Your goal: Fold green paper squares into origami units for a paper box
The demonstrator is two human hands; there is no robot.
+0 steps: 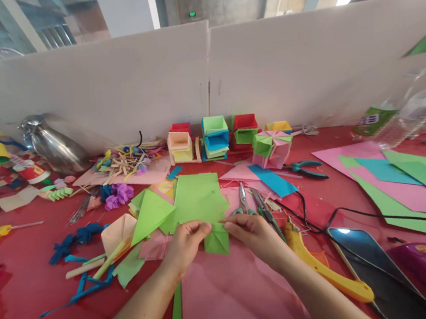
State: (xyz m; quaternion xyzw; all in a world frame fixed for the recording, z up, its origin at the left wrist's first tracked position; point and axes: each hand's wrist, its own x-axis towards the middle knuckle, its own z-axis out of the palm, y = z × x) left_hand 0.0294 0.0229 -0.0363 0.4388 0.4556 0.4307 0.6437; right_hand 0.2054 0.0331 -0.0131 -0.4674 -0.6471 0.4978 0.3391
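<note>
Between my two hands is a small folded piece of green paper [217, 241], creased and held just above a pink sheet [234, 289]. My left hand [189, 243] pinches its upper left corner between thumb and finger. On the other side, my right hand [253, 231] grips the upper right edge in the same way. Larger green sheets [197, 196] lie just beyond my fingers. A pair of scissors [243, 199] and a utility knife [268, 212] rest close to my right hand.
A yellow glue gun [323, 267], black cable, phone [376, 264] and pliers [307, 170] lie at right. Folded paper boxes [216, 139] stand along the white partition [114, 88]. At left are paper scraps, wooden sticks [125, 163] and a metal jug [55, 148].
</note>
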